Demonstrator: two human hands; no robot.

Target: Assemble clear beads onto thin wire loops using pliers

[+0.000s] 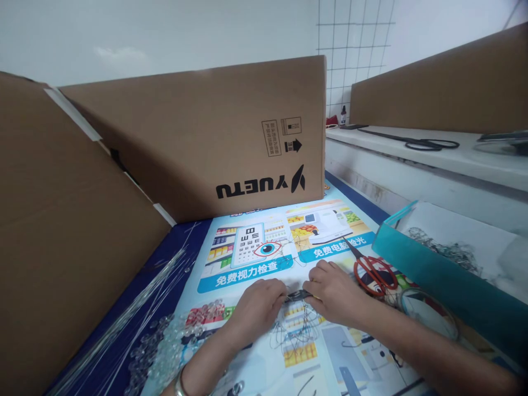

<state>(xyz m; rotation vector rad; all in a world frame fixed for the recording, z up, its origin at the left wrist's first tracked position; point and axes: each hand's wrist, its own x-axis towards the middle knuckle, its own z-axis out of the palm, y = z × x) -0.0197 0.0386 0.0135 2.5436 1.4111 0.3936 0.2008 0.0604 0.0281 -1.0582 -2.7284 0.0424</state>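
Poster-covered table [256, 379] (scissors [373, 272], beads [165, 346])

Bright even light, soft shadows (edges warped)

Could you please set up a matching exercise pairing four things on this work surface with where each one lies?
Things:
1. red-handled scissors
2. clear beads
3. cardboard box
4. teal tray

Places:
A. at the right edge of the poster
B. just right of the right hand
C. standing behind the poster
D. left of the left hand

Pairs: 1-B, 2-D, 3-C, 4-A
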